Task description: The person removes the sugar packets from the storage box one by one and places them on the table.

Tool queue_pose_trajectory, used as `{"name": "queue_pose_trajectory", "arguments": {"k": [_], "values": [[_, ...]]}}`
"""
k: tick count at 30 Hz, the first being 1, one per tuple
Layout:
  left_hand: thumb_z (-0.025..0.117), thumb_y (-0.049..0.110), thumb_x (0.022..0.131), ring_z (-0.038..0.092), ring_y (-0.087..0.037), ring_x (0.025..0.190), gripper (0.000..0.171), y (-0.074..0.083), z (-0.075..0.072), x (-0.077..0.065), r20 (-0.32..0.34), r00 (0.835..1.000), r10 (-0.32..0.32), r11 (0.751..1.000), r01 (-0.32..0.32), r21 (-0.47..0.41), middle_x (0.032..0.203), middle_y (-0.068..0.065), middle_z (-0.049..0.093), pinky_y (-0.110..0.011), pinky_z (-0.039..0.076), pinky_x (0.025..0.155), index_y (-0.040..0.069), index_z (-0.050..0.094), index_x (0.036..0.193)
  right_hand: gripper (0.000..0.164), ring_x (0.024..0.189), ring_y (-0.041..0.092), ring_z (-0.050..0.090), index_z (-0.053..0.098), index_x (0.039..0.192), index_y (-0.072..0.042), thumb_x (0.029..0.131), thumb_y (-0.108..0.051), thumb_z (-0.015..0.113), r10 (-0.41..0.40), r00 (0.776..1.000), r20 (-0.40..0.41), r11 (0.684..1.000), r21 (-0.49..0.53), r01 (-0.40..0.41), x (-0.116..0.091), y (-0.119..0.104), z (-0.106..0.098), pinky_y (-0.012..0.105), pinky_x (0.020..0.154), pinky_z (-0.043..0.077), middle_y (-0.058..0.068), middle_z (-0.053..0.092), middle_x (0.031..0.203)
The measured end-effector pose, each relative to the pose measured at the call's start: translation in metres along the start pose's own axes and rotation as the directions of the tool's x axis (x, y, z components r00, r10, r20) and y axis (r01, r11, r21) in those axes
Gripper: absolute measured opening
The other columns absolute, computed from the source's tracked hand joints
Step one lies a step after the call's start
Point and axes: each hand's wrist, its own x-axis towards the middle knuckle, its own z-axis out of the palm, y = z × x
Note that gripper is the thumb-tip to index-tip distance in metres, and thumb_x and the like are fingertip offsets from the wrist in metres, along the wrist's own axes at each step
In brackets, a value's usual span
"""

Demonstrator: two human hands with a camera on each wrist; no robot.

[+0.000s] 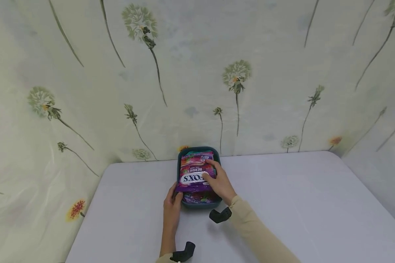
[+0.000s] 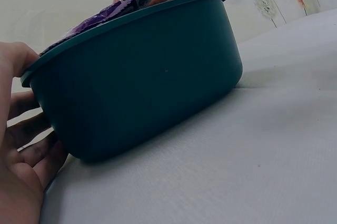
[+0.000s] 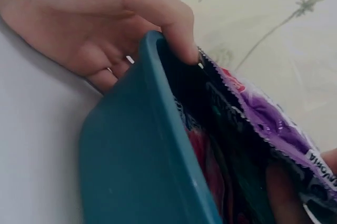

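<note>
A teal plastic bin (image 1: 200, 206) stands on the table, filled with candy bags. On top lies a purple and pink Fox's Berries candy bag (image 1: 194, 168), its printing upside down in the head view. My right hand (image 1: 221, 183) pinches this bag at its right side; the right wrist view shows a finger beneath its raised edge. My left hand (image 1: 172, 206) grips the near left corner of the bin, with the thumb (image 3: 181, 37) over the rim and the other fingers against the outer wall. Below the top bag, another purple bag (image 1: 200, 197) shows.
A white-covered table (image 1: 283, 204) extends to both sides of the bin. Behind it hangs a pale backdrop (image 1: 191, 84) printed with dandelions, close to the bin's far end. Black camera mounts (image 1: 219, 215) sit on both wrists.
</note>
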Motion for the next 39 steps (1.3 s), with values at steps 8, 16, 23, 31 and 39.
{"name": "queue_pose_trajectory", "arguments": {"k": [8,16,23,31,39], "values": [[0.050,0.032,0.097,0.046,-0.027,0.132,0.047,0.002,0.001,-0.002,0.008,1.000,-0.008,1.000,0.008,-0.009,0.145,-0.007,0.046,-0.044,0.038,0.108,0.020,0.044,0.141,0.052,0.116,0.034,0.057,0.039,0.138,-0.041,0.093,-0.022,0.058,-0.042,0.999,0.010,0.994,0.106,0.041,-0.004,0.001,0.000,0.048,0.092,0.051,0.008,0.039,0.144],[0.052,0.026,0.096,0.048,-0.025,0.131,0.045,0.002,0.000,0.000,0.004,1.000,0.004,0.999,-0.004,-0.037,0.143,-0.007,0.049,-0.040,0.038,0.109,0.019,0.046,0.140,0.050,0.119,0.032,0.055,0.042,0.138,-0.037,0.095,-0.015,0.056,-0.150,0.989,0.003,0.965,0.220,0.146,-0.006,0.001,-0.008,0.046,0.096,0.050,0.003,0.042,0.145],[0.051,0.031,0.097,0.049,-0.025,0.130,0.045,-0.001,-0.001,0.001,0.004,1.000,0.023,1.000,-0.023,-0.016,0.142,-0.008,0.049,-0.039,0.040,0.107,0.018,0.046,0.139,0.048,0.127,0.025,0.048,0.043,0.136,-0.040,0.094,-0.024,0.058,-0.131,0.991,-0.027,0.965,0.223,0.134,-0.006,0.000,-0.016,0.047,0.101,0.047,-0.009,0.033,0.151],[0.050,0.036,0.097,0.045,-0.025,0.134,0.048,0.001,-0.001,0.002,0.016,1.000,0.009,1.000,-0.009,-0.022,0.145,-0.007,0.046,-0.039,0.037,0.109,0.020,0.044,0.141,0.049,0.132,0.024,0.043,0.042,0.139,-0.035,0.094,-0.026,0.058,-0.151,0.988,-0.035,0.951,0.266,0.155,-0.004,0.004,-0.026,0.047,0.105,0.042,-0.011,0.028,0.154],[0.051,0.032,0.097,0.045,-0.023,0.133,0.046,0.004,-0.001,0.001,0.015,1.000,-0.004,0.999,0.005,-0.039,0.144,-0.006,0.047,-0.039,0.037,0.109,0.021,0.044,0.141,0.049,0.140,0.023,0.032,0.040,0.140,-0.034,0.094,-0.027,0.057,-0.156,0.987,-0.047,0.956,0.245,0.162,-0.007,0.009,-0.033,0.046,0.109,0.037,-0.010,0.026,0.155]]}}
